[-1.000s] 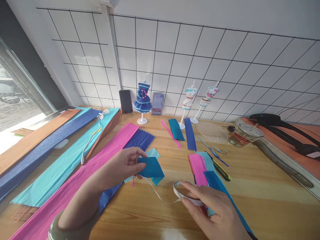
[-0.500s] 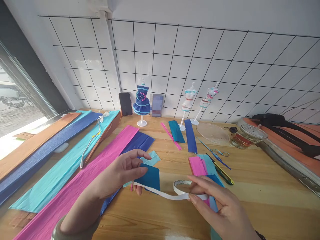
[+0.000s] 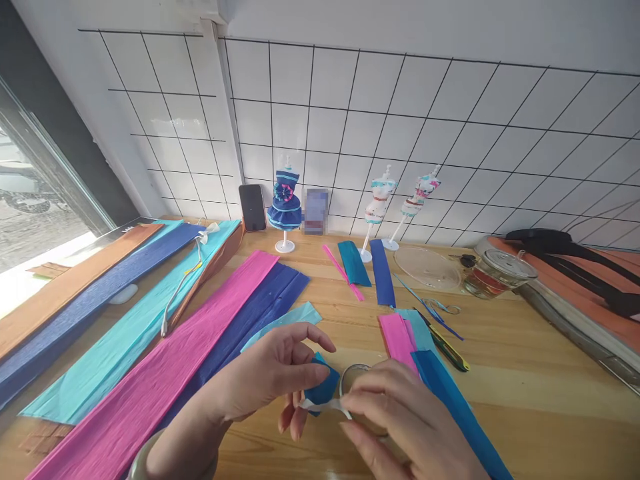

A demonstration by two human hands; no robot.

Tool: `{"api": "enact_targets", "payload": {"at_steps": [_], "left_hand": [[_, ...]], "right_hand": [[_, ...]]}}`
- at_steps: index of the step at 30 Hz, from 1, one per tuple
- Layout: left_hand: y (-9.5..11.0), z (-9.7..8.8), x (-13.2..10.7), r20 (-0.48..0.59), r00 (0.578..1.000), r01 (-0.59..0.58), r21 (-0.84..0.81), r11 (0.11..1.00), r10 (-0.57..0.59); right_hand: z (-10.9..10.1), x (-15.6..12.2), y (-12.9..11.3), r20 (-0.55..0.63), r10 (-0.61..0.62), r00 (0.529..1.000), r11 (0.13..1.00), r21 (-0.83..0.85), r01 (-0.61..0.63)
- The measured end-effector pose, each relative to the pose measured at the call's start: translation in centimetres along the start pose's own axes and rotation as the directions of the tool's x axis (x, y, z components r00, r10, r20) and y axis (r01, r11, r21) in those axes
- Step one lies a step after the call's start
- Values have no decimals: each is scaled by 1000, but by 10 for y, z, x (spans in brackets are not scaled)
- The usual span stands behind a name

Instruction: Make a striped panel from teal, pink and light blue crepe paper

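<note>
Left hand: thumb and fingers closed on the teal piece, fingertips showing on its near side below; held above the counter.
Right hand: closed about the white tape roll, close beside the left; exact finger contact partly hidden.
Teal piece: small, between the two hands; partly covered by the left thumb.
White tape roll: partly behind the right fingers; upper rim visible.
Tape strip: short length, spanning from the left hand's fingers to the right hand, along the teal piece's lower edge; whether stuck down, cannot tell.
Stage, judged: tape drawn out and brought to the teal piece; strip seemingly not yet parted from the roll; laying and cutting apparently left.
Finished item: one dress form, in blue ruffled dress with flower at the waist; beside it, a phone.
Other dress forms: two, patterned bodies, no skirt on either; further right.
Stock, cut: teal rectangle; blue rectangle; pink piece.
Stock, long: pink strip; turquoise strip.
Tool: green cutter, lying right of the pink piece.
</note>
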State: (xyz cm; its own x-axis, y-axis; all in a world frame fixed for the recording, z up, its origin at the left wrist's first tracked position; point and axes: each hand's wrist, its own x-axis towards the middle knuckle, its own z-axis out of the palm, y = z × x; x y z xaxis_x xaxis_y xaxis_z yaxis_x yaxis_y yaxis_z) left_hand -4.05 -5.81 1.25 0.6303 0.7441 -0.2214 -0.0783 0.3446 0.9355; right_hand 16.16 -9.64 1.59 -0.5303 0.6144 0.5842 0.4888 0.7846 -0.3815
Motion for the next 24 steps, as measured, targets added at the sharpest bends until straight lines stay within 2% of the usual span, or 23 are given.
{"api": "enact_targets", "payload": {"at_steps": [3,8,15,24], "left_hand": [[-3,1,2,8,1000,11,4,1000,-11],[-6,0,4,38,999,-10,-9,1000,10],[-11,-3,6,21,1000,1,24,1000,-2],[-10,-2,8,2,999,39,95,995,-39]], "right_hand": [[10,10,-9,-8,-30,1000,1000,1,30],[27,12,-9,-45,-27,999,1000,-4,27],[30,6,-10,-92,-93,991,991,-105,83],[36,4,-7,-76,-81,994,986,-151,69]]}}
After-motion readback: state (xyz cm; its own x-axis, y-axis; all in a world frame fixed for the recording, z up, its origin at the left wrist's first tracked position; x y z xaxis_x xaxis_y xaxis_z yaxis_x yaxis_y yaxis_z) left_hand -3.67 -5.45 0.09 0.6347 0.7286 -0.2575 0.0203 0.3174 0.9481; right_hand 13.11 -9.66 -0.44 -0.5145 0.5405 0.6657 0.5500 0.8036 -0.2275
